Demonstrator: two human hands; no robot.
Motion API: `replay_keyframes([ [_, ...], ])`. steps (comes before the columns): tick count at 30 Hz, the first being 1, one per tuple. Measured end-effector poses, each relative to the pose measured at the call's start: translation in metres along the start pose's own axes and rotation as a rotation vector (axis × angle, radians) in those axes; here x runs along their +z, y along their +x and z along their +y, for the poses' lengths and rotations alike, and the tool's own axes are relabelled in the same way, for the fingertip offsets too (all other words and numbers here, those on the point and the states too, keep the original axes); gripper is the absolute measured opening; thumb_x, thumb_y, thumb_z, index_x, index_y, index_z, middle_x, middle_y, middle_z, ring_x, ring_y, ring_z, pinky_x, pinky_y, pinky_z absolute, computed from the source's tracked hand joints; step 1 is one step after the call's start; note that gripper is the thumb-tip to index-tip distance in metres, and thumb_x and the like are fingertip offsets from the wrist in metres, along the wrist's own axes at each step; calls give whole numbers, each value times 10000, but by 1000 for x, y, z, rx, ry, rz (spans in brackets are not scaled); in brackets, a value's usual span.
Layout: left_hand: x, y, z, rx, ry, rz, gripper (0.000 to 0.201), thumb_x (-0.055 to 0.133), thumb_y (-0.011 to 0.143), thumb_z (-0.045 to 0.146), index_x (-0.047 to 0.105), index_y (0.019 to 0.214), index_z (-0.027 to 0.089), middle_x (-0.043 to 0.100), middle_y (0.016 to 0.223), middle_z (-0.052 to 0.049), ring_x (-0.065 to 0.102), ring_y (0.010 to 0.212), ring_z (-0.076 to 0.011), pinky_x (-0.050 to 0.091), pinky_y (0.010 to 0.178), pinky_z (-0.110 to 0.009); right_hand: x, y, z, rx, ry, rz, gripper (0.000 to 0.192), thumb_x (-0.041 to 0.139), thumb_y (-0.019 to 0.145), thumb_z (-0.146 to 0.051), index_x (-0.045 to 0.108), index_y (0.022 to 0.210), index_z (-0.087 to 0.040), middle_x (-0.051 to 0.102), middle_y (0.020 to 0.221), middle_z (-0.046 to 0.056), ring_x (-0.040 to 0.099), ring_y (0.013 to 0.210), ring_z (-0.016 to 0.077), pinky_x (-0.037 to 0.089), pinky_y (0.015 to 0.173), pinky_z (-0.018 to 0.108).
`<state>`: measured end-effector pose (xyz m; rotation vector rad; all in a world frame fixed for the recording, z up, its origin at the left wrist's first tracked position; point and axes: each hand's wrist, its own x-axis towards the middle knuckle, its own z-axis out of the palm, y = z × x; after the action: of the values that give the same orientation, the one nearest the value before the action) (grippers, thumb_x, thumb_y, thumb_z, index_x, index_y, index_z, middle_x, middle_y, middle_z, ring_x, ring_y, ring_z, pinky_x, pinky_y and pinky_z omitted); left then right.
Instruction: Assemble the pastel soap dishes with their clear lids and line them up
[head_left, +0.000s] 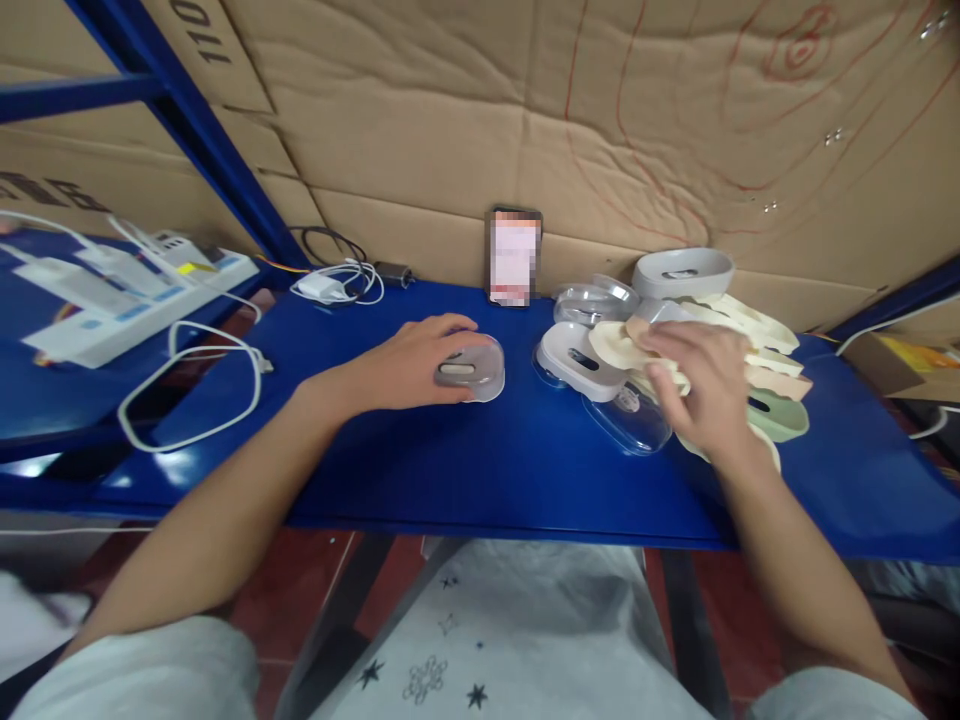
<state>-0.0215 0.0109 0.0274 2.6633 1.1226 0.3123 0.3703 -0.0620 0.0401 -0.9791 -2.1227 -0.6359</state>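
Note:
My left hand is wrapped round a small oval grey plastic dish with a clear cover, down on the blue table. Its fingers and thumb grip the sides. Over a pile of parts on the right, my right hand is slightly blurred, thumb and fingers apart. Its fingertips are close to a beige piece and a cream wavy-edged piece; whether they touch is unclear. Beside them lies a light grey oval tray with a slot. A clear cover rests in front of it.
More clear covers, a grey oval tray and a green piece are in the pile. A phone leans against the cardboard. White cables and a power strip are at left.

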Motion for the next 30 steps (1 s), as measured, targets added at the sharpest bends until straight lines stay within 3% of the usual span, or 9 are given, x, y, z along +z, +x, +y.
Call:
replay_keyframes([
  [5, 4, 6, -2, -72, -257, 93, 648, 616, 961, 734, 638, 1433, 291, 682, 1424, -56, 653, 1277, -272, 503, 1093, -382, 26, -2, -66, -321, 192, -259, 360, 620, 1081, -307, 636, 1421, -189, 740, 1386, 107, 684, 1244, 242, 500, 1048, 408],
  [9, 14, 11, -12, -281, -87, 161, 630, 605, 955, 701, 645, 1423, 282, 685, 1393, -78, 676, 1243, -309, 529, 1069, -446, 55, -8, -90, -299, 271, -488, 576, 548, 1111, -405, 444, 1627, -171, 508, 1670, 134, 456, 1555, 276, 392, 1259, 496],
  [11, 17, 12, -17, -359, 27, 180, 601, 615, 955, 647, 641, 1431, 281, 674, 1399, -88, 665, 1272, -329, 521, 1085, -477, 64, -9, -91, -238, 316, -548, 662, 542, 1111, -449, 360, 1670, -147, 449, 1707, 152, 368, 1610, 295, 324, 1304, 543],
  [13, 19, 13, -22, -386, 44, 183, 589, 617, 954, 633, 641, 1431, 289, 675, 1390, -84, 666, 1275, -327, 527, 1081, -475, 68, -8, -88, -193, 344, -564, 692, 545, 1105, -493, 369, 1665, -128, 539, 1631, 174, 441, 1551, 317, 350, 1274, 549],
  [17, 17, 13, -25, -375, -9, 178, 578, 631, 947, 665, 654, 1406, 315, 686, 1372, -57, 682, 1250, -302, 531, 1077, -448, 62, -7, -85, -186, 342, -577, 625, 548, 1093, -538, 530, 1574, -139, 739, 1267, 153, 650, 1210, 308, 468, 1083, 488],
  [22, 18, 11, -20, -355, 50, 127, 571, 643, 962, 636, 625, 1438, 323, 649, 1448, -64, 647, 1312, -325, 514, 1095, -469, 54, -5, -83, -220, 419, -565, 526, 538, 1100, -531, 661, 1438, -148, 727, 1329, 142, 644, 1235, 282, 432, 1090, 443],
  [25, 22, 11, -18, -223, 64, 68, 589, 630, 979, 626, 574, 1483, 328, 587, 1542, -71, 577, 1406, -343, 466, 1159, -527, 51, -3, -79, -228, 454, -554, 492, 519, 1114, -518, 673, 1418, -163, 754, 1295, 126, 673, 1212, 266, 429, 1084, 441],
  [28, 27, 9, -14, -62, 36, -7, 608, 604, 997, 591, 525, 1524, 300, 521, 1605, -99, 500, 1487, -354, 433, 1198, -554, 48, -3, -73, -224, 499, -458, 468, 534, 1114, -498, 670, 1407, -159, 765, 1293, 125, 688, 1216, 257, 448, 1063, 435],
  [30, 31, 8, -10, -31, 29, -19, 598, 571, 1018, 537, 493, 1556, 288, 473, 1648, -125, 450, 1534, -363, 381, 1238, -593, 42, -2, -71, -206, 524, -349, 472, 551, 1106, -498, 662, 1409, -153, 767, 1284, 127, 694, 1206, 253, 476, 1037, 422],
])
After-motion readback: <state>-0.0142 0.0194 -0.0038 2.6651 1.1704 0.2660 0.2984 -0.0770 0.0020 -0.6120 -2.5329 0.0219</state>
